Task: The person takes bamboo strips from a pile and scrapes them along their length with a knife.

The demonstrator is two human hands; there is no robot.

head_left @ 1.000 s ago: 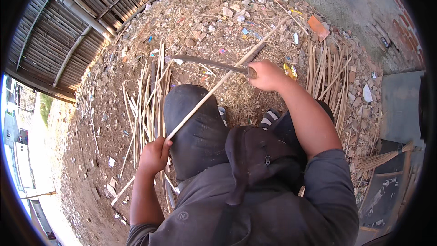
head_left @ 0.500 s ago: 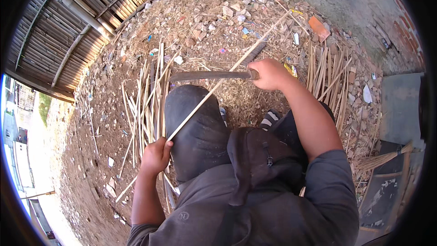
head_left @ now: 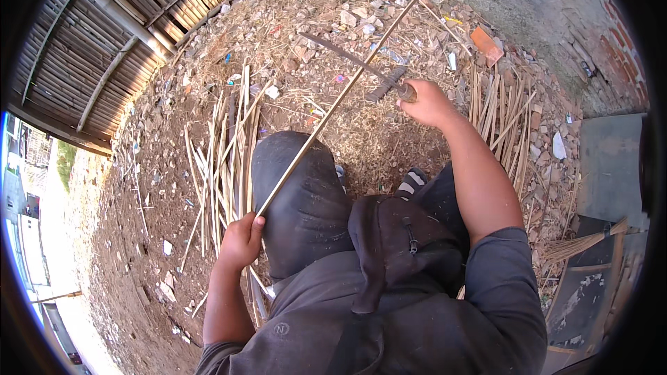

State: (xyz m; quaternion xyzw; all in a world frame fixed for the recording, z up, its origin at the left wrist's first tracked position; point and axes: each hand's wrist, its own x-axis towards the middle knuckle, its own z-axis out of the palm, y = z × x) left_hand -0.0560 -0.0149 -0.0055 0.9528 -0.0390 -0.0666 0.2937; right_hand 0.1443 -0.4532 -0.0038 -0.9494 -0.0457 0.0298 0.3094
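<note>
My left hand (head_left: 242,240), beside my left knee (head_left: 295,167), is closed around the lower end of a long, thin bamboo strip (head_left: 326,119). The strip slants up and away to the right, passing over that knee. In my right hand (head_left: 427,104) is the handle of a machete, its dark blade (head_left: 335,50) pointing up and left. Blade and strip cross in view partway along the strip's far half; whether they touch, I cannot tell. A short, dark, notched block (head_left: 386,83) lies on the ground just left of my right hand.
Bamboo strips lie piled on the left (head_left: 221,160) and on the right (head_left: 495,107). Rubble and litter cover the ground, with an orange brick piece (head_left: 486,45) near the wall (head_left: 535,0). A straw broom (head_left: 580,244) rests at right. A bamboo-slat structure (head_left: 76,42) stands far left.
My right hand has moved slightly right, and the machete has swung from level to slanting up and left, its tip farther away. The strip's far end has shifted left and away.
</note>
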